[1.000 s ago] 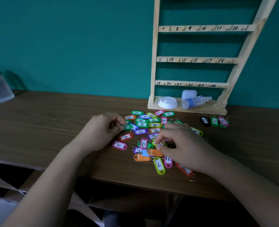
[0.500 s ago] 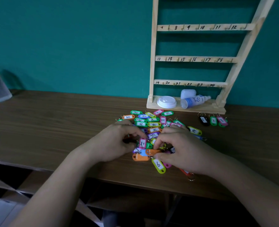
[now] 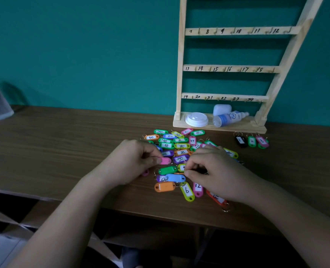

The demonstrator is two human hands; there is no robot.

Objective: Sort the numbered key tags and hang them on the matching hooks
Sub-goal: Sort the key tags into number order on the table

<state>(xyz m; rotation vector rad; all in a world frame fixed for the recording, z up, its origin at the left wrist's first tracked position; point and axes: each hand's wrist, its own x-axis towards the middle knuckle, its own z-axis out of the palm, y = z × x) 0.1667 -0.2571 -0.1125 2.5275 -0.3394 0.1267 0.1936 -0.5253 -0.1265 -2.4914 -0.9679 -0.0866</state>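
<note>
- The left hand [image 3: 133,161] pinches a pink oval plastic key tag [image 3: 166,161] at the left of the heap of coloured numbered key tags [image 3: 179,146] on the brown wooden bench [image 3: 63,144] — its ring may snag neighbours and drag them.
- The right hand [image 3: 214,171] curls over the heap; whether its grip holds anything, I cannot tell.
- The top of the pale wooden hook rack [image 3: 180,74] is cut off.

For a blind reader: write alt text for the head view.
The left hand pinches a pink tag and the right hand rests on a pile of numbered key tags on a table. Behind stands a wooden rack of numbered hooks, those visible bare.
</note>
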